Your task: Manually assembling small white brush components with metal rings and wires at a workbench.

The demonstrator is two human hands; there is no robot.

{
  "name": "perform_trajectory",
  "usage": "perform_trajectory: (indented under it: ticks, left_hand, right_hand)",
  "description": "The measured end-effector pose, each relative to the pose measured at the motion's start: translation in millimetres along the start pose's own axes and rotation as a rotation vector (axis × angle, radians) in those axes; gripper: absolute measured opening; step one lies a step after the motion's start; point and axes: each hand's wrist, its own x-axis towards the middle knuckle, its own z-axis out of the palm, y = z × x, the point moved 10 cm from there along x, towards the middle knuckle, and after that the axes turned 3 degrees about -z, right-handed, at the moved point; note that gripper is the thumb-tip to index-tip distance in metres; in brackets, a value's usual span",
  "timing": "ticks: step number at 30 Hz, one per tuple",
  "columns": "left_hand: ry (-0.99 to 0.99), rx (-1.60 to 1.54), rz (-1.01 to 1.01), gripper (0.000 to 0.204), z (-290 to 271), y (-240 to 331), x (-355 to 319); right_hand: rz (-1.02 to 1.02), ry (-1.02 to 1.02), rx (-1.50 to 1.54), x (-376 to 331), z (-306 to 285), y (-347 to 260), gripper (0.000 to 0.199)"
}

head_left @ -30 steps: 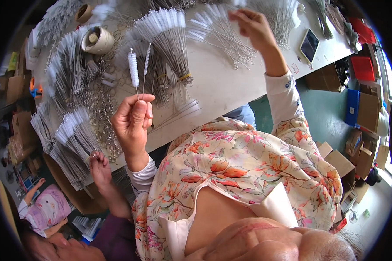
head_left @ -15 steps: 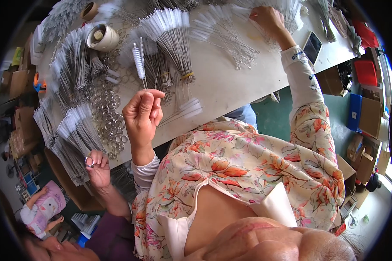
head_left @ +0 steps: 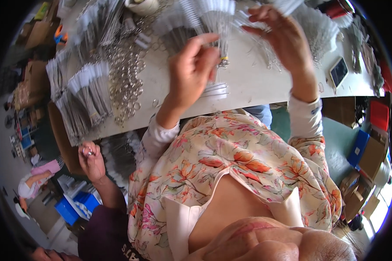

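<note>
Above the long white worktable (head_left: 248, 87), both of the person's hands are raised close together over a fanned bundle of thin grey metal wires with white tips (head_left: 213, 17). The left hand (head_left: 194, 71) is pinched, thumb against forefinger, apparently on a few of those wires just over the bundle's yellow-banded stem (head_left: 224, 58), though the fingers hide the contact itself; held so, the strands can be told apart without the whole fan slipping. The right hand (head_left: 283, 39) hovers just to the right of the bundle with fingers spread and curled, tips among loose strands; whether it grips any of them I cannot tell, since motion blurs them. Left of the bundle lies a scatter of small silver metal rings (head_left: 126, 82), and further left more fanned wire bundles (head_left: 87, 91) overhang the table's near edge, so that side is crowded. Near the bundle, toward the person, the tabletop is bare apart from a few stray wires (head_left: 215, 90), the only open room for setting anything down. A dark flat phone (head_left: 339, 71) lies well to the right of the bundle, near the table's edge. Below the table's left end, another person's hand (head_left: 90, 157) holds a small ring, well apart from the wearer's own hands.
</note>
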Motion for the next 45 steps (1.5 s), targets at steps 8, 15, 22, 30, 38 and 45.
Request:
perform_trajectory:
  ticks: [8,15,22,30,38,45]
  left_hand:
    - [0.298,0.027,0.095,0.018,-163,46,-117]
    - [0.096,0.193,0.456,0.034,21,20,-3]
    - [0.034,0.512,0.761,0.042,32,48,-23]
    - [-0.113,0.343,0.584,0.049,-3,57,-8]
    - [-0.209,0.288,0.518,0.023,4,56,-42]
    - [0.148,0.405,0.297,0.025,-38,25,-62]
  right_hand:
    - [-0.106,0.132,-0.028,-9,84,-5,0.028]
    - [0.229,0.357,0.453,-29,44,64,0.033]
    - [0.221,0.081,0.633,-3,44,15,0.021]
    - [0.327,-0.23,-0.685,-39,96,19,0.008]
    - [0.696,-0.355,0.028,-63,119,50,0.019]
    - [0.701,-0.203,-0.324,-92,53,52,0.014]
